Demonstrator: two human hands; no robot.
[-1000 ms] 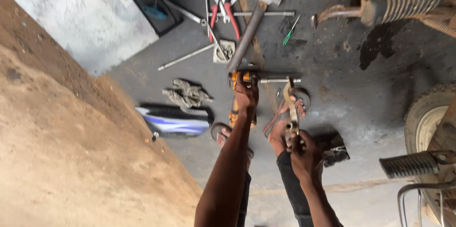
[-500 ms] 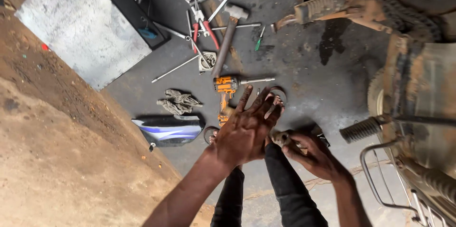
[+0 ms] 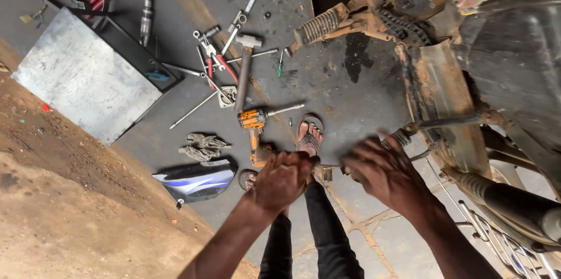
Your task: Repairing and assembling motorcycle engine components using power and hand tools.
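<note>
Here, low in the frame's centre, the left hand [image 3: 283, 178] is curled into a fist; whether it grips anything I cannot tell. The right hand [image 3: 385, 175], fingers spread, reaches toward the rusty motorcycle frame [image 3: 444, 104] at right: likely heavy, rigid, gritty, best gripped on bare tube. Hammer [image 3: 244, 71] and orange driver [image 3: 254, 127] lie mid-frame on grey concrete floor [image 3: 350, 98].

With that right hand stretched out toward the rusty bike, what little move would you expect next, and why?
Probably a short reach further right, to take hold of the rusty motorcycle frame. The right hand is open, fingers spread and blurred, just short of the frame's lower parts. The left hand is closed in a fist; whether it holds anything is unclear. The orange power tool lies untouched on the floor.
</note>
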